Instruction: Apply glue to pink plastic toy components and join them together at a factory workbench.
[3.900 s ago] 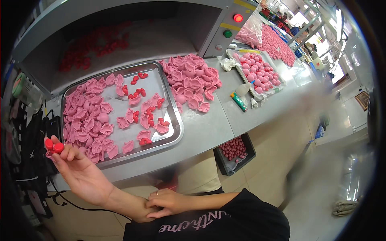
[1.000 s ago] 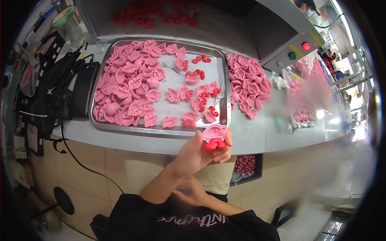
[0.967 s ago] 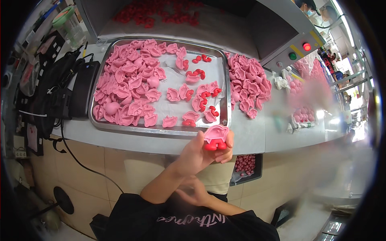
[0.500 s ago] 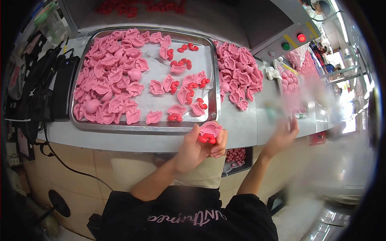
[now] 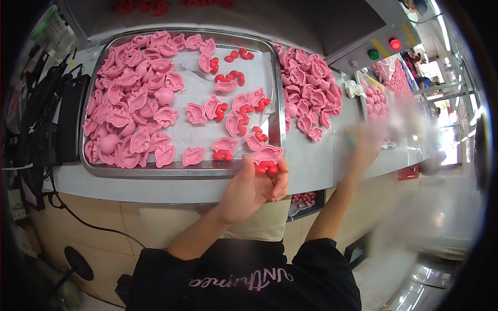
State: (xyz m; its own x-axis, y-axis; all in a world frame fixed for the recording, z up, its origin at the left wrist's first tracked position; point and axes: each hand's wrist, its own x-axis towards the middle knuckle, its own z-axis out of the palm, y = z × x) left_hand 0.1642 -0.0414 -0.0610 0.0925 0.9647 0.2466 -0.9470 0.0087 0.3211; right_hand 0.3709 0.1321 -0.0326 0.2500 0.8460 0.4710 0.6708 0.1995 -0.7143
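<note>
The left hand (image 5: 252,187) pinches a pink moulded dough piece with red feet (image 5: 266,158) at the steel tray's (image 5: 182,172) five o'clock edge. The right hand (image 5: 369,145), blurred, reaches toward three o'clock over the worktop (image 5: 311,166); its grip is unclear.

Black device (image 5: 72,116) left of tray; red button (image 5: 396,44), green button (image 5: 373,53) on grey panel upper right.

The left hand's fingers (image 5: 275,179) hold a moulded piece (image 5: 266,157) at the near rim of the metal tray (image 5: 179,171), which lies on the worktop (image 5: 311,171). Beyond and left of the fingers, shaped pieces (image 5: 135,109) crowd the tray. Right of the fingers a loose heap of pieces (image 5: 307,93) lies on the worktop; farther right, the blurred right hand (image 5: 369,142) hangs above it.
</note>
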